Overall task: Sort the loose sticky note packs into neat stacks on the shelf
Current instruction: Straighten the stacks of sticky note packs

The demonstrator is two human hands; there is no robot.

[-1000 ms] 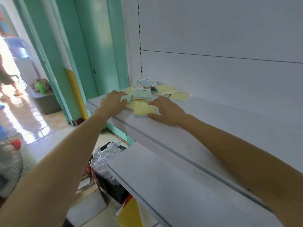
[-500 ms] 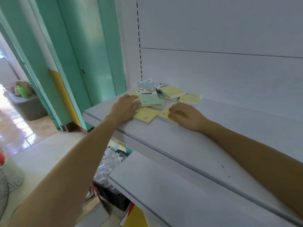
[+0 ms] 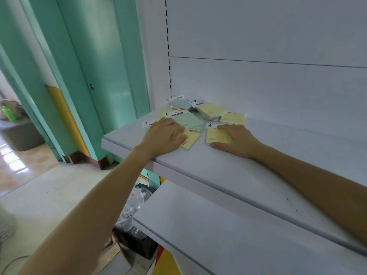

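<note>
A wide pale grey metal shelf (image 3: 248, 175) runs across the frame against a white slotted back panel (image 3: 258, 86), with a second grey shelf (image 3: 208, 235) below it; to the left stands a mint-green door frame (image 3: 103, 76) with a yellow strip along its lower part, above a cream tiled floor (image 3: 39, 191); a black bin holding crumpled clear plastic (image 3: 135, 231) sits on the floor under the shelves.

Both bare forearms reach in from the bottom corners to the far left end of the upper shelf, where the loose sticky note packs (image 3: 200, 118) lie in a jumbled, overlapping heap near the back panel; the left hand (image 3: 164, 137) lies palm down with its fingers spread flat, pressing on a green square pack (image 3: 190, 121) and a yellow pack (image 3: 189, 140) beside it, gripping nothing that can be seen; the right hand (image 3: 236, 140) rests on a separate yellow pack (image 3: 215, 136), fingers laid over the far edge and thumb at the near edge, pinching it lightly against the shelf; that pack lies just apart from the heap; a blue pack (image 3: 178, 103) and two more yellow packs (image 3: 212, 110) lie behind, partly stacked askew.
</note>
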